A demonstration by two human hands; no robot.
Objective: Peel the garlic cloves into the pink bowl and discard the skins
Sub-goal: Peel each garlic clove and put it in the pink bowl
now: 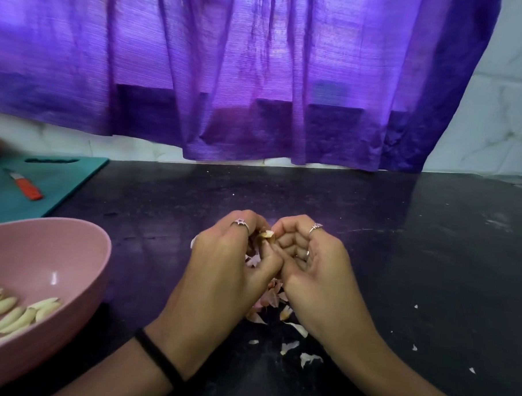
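My left hand (227, 256) and my right hand (311, 260) meet over the middle of the dark counter (400, 263). Between their fingertips sits a garlic clove (266, 234) with papery skin on it; both hands pinch it. Loose garlic skins (267, 303) lie in a small heap on the counter under and just behind my hands, with more scraps (309, 358) nearer to me. The pink bowl (81, 250) stands at the left edge and holds several peeled cloves (12, 312).
A teal cutting board (54, 177) lies at the far left with an orange-handled knife (27, 187) on it. A purple curtain (259, 78) hangs over the back of the counter. Small skin flecks (414, 347) dot the counter to the right.
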